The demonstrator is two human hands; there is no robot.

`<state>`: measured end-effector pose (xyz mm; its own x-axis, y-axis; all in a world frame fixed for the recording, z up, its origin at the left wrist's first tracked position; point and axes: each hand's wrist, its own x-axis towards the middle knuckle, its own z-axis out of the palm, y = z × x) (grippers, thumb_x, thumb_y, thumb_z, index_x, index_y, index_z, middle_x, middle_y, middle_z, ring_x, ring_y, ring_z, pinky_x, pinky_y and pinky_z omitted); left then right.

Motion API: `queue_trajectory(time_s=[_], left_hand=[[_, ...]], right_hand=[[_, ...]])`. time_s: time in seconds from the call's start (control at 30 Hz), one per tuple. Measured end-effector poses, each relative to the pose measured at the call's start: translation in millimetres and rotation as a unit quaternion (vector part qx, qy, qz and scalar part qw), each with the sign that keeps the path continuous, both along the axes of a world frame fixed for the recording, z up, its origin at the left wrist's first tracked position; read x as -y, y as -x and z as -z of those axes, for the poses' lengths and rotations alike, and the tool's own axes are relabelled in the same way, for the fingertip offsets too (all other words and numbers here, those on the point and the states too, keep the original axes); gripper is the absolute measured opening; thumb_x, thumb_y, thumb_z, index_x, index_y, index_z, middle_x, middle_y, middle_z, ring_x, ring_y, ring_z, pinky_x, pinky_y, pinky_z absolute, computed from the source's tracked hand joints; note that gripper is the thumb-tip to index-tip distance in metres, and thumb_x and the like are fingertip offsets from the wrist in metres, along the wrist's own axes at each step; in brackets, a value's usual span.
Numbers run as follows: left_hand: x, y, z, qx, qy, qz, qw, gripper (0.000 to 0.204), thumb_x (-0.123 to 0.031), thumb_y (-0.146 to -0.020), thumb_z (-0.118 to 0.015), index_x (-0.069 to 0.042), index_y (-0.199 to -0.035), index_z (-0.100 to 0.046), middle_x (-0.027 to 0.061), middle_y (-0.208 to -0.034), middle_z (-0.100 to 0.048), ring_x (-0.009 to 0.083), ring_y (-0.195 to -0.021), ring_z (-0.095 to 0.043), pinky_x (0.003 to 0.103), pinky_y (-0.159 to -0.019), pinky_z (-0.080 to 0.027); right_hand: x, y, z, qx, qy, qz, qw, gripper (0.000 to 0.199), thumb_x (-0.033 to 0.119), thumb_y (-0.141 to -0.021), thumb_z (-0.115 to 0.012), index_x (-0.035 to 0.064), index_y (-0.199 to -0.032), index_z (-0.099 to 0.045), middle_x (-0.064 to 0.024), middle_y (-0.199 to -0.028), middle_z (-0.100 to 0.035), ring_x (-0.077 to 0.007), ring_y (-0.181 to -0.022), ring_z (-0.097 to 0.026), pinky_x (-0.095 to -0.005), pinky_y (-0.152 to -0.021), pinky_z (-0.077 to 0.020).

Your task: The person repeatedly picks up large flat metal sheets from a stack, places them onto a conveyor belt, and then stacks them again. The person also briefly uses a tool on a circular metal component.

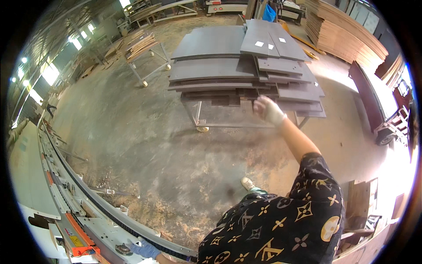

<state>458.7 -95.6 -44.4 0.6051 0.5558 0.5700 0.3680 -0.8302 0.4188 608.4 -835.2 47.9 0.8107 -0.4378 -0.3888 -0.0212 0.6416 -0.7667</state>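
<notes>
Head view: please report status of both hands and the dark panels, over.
Right hand gloved, open, reaching at dark panels on wheeled cart, contact unclear. Left hand blue-gloved, resting on machine rail. Nothing between.

Stacked panels [246,66] on a cart [198,116] ahead — machine rail [88,193] at left, board stack [347,35] far right.

Three small white labels [270,43] on dark panels [263,39].

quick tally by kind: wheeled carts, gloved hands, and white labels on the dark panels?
Wheeled carts carrying panels: 2, the big cart with dark panels and a smaller cart behind it
Gloved hands: 2, right hand by the panel stack, left hand at the machine
White labels on the top panels: 3
Total: 7
</notes>
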Motion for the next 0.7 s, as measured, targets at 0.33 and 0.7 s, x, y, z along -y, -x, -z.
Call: queue_trajectory(time_s=[0.33, 0.7], left_hand=[[216.3, -22.4, -14.9, -0.065, 0.193, 0.102, 0.974, 0.050, 0.001, -0.082, -0.059, 0.003, -0.129, -0.043, 0.0146, -0.126, -0.050, 0.0233, -0.113, -0.049, 0.032, -0.095, -0.041], [366.2, -121.1, -18.0, -0.079, 0.398, 0.369, 0.836, 0.054, -0.003, -0.084, -0.057, 0.001, -0.133, -0.036, 0.0142, -0.134, -0.042, 0.0261, -0.122, -0.043, 0.038, -0.104, -0.034]], right_hand=[[171.1, -235.1, -37.5, 0.109, -0.208, 0.182, 0.955, 0.068, 0.047, -0.085, -0.059, 0.0214, -0.140, -0.029, -0.0041, -0.142, -0.038, -0.0242, -0.128, -0.040, -0.0464, -0.107, -0.0284], [135.1, -206.7, -26.1, 0.061, -0.050, 0.289, 0.954, 0.026, 0.027, -0.088, -0.055, 0.0015, -0.093, -0.051, -0.0084, -0.079, -0.060, -0.0129, -0.055, -0.052, -0.0255, -0.046, -0.0396]])
